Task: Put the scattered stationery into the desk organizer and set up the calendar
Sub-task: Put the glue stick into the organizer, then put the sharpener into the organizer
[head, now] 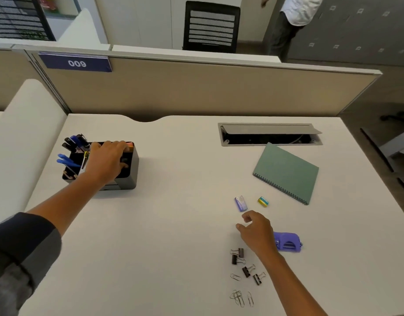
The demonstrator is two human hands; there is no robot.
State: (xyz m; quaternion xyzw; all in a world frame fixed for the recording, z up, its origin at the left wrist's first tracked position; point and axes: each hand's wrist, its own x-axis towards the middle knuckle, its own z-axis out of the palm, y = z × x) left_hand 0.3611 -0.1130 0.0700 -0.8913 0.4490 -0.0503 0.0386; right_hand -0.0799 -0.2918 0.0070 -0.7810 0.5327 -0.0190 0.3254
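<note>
On the off-white desk (173, 224) sit a black organizer (130, 176) with blue pens (66, 160), a plain teal-green calendar (287, 172), a purple hole punch (287, 241), a yellow-and-green striped eraser (263, 201), black binder clips (246, 265) and silver paper clips (238, 297).

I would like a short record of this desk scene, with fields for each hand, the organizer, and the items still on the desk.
left hand: rests on top of the desk organizer, holding nothing that shows
right hand: open, empty, hovering just short of the staple box
desk organizer: black, far left of the desk, pens already inside
staple box: loose on desk
eraser: yellow and green, beside the staple box
hole punch: purple, partly behind the right hand
binder clips: four, black
paper clips: near desk edge
calendar: green, lying flat, not set up
</note>
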